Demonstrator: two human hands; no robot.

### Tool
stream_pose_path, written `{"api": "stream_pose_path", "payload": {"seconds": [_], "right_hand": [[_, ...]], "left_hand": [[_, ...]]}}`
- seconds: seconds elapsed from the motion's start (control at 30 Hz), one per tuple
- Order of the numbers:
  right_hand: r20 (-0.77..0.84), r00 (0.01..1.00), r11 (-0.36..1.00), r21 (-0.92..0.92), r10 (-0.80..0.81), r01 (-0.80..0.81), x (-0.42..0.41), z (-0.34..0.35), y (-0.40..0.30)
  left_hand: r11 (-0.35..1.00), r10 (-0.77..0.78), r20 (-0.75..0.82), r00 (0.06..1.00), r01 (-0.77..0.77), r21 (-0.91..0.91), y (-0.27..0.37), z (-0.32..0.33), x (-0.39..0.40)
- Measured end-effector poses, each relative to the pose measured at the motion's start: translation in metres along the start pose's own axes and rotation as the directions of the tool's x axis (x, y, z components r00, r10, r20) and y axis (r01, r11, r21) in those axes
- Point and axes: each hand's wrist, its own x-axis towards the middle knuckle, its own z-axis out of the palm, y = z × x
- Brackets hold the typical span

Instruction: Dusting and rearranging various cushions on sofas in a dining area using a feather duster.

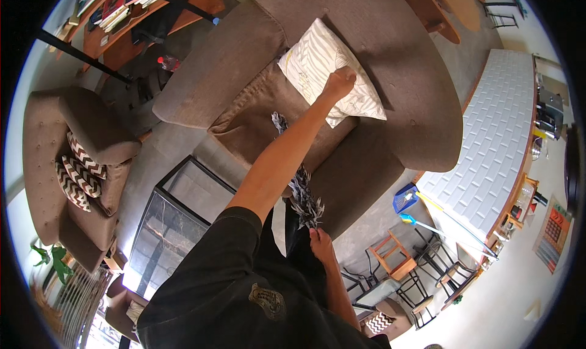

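My left hand reaches across a brown fabric armchair, its fingers closed on a white cushion with a grey leaf pattern. Creases run through the cushion's cover beside the fist. The cushion tilts on the seat against the backrest. Lower down, close to my body, my right hand grips the end of a grey feather duster. The duster slants up over the front of the seat, and my left forearm hides its middle part; its tip shows past the arm.
A glass-topped table with a black frame stands left of my legs. Beyond it is another brown armchair with zigzag cushions. At right are a white-tiled counter, a blue dustpan, a broom and several stools and chairs.
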Motion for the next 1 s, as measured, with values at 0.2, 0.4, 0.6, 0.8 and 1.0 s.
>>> {"api": "stream_pose_path", "payload": {"seconds": [0.2,0.4,0.6,0.8,1.0], "right_hand": [[-0.029,0.998,0.997,-0.064,-0.054,0.052,-0.018,0.006,0.006],[0.084,0.992,0.994,-0.056,-0.091,0.095,-0.089,-0.003,-0.02],[0.116,0.882,0.86,-0.194,-0.457,0.471,-0.154,-0.026,-0.008],[0.305,0.761,0.734,-0.224,-0.572,0.641,-0.224,-0.045,-0.052],[0.314,0.667,0.651,-0.171,-0.676,0.74,-0.284,-0.013,-0.079]], "left_hand": [[0.975,0.017,0.049,0.999,-0.006,-0.224,0.013,-0.044,-0.09],[0.844,-0.304,-0.04,0.952,0.25,-0.474,0.001,-0.163,-0.3],[0.847,-0.383,-0.207,0.9,0.253,-0.467,0.048,-0.236,-0.504],[0.874,-0.333,-0.406,0.851,0.117,-0.472,0.122,-0.275,-0.665],[0.861,-0.363,-0.534,0.763,0.057,-0.505,0.148,-0.289,-0.753]]}}
